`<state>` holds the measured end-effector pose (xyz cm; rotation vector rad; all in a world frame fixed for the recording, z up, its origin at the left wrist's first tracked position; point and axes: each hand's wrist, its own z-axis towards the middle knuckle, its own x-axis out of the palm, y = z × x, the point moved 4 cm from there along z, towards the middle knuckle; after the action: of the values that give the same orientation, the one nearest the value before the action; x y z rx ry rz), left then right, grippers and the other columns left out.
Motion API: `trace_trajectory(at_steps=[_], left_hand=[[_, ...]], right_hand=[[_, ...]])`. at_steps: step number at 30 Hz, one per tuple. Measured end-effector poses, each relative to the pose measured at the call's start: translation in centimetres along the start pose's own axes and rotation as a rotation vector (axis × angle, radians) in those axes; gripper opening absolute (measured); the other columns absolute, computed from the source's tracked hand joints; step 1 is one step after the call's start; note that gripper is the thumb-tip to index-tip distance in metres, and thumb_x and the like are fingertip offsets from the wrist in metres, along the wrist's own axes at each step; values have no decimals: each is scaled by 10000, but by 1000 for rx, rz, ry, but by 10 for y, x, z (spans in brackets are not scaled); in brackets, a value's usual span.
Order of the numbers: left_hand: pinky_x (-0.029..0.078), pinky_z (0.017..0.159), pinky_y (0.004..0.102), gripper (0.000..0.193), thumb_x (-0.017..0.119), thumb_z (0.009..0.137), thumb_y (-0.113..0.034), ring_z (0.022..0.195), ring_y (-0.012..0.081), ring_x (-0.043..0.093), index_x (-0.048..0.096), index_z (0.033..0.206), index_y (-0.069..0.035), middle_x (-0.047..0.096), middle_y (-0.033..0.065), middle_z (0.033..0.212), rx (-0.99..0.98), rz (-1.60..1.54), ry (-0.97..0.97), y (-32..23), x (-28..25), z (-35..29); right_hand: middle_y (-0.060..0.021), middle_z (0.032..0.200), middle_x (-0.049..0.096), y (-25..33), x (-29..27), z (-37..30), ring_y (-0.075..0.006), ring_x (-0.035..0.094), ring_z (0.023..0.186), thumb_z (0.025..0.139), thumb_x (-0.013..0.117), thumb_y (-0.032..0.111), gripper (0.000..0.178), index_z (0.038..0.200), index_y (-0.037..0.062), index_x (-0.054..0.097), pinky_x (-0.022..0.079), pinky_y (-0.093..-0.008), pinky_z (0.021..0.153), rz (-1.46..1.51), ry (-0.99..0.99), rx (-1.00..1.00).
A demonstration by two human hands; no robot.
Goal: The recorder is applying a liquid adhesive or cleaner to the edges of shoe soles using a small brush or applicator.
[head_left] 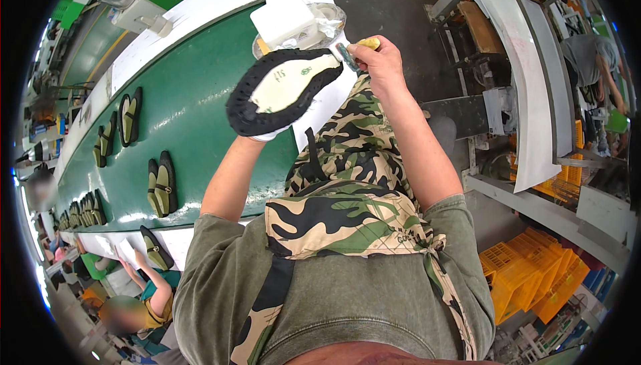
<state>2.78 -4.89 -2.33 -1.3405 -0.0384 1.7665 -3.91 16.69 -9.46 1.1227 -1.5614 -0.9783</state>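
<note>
Beyond the camouflage apron (340, 215), over the edge of the green table (207, 125), a black shoe piece (244, 101) is held up with its pale, cream-coloured underside showing and its narrow end toward the right. The left hand (268, 135) is behind its wide end, mostly hidden, with a bit of white by the wrist; I cannot tell how its fingers are set. The right hand (382, 65) pinches a small tool (347, 57), yellow at one end and bluish green at the other, right by the narrow end; whether it touches is unclear.

Just past the shoe piece sits a round dish (339, 15) with a shiny, film-like rim, carrying a white box (284, 23) and crumpled whitish material; the box's inside cannot be seen.

Leftward on the green table stand olive-and-black shoes (161, 185), mostly in pairs, with a tight row at the far end and a single one on the white border. A co-worker's arms (160, 288) reach in there.

To the right, a metal rack with pale curved sheets (527, 91) stands close by. Orange crates (527, 271) are nested below it, with more orange crates at the top; their contents are too small to make out.
</note>
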Motion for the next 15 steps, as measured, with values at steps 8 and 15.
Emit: trace_trajectory(at_steps=[8,15], left_hand=[[481,997,352,514,785,765,-77,1085,244,658,621,1249,-24,695,97,1152,107,52,-48,-11,13,16],[509,955,316,540,791,778,-97,1066,240,668,597,1274,-7,686,106,1166,102,-168,-269,-39,0,23]], right_hand=[[-32,822,642,63,38,-55,-101,596,738,831,749,54,154,895,42,609,487,-273,693,204,146,-106],[-20,808,644,53,19,-45,-88,581,708,828,762,82,153,886,52,624,470,-253,672,191,171,-98]])
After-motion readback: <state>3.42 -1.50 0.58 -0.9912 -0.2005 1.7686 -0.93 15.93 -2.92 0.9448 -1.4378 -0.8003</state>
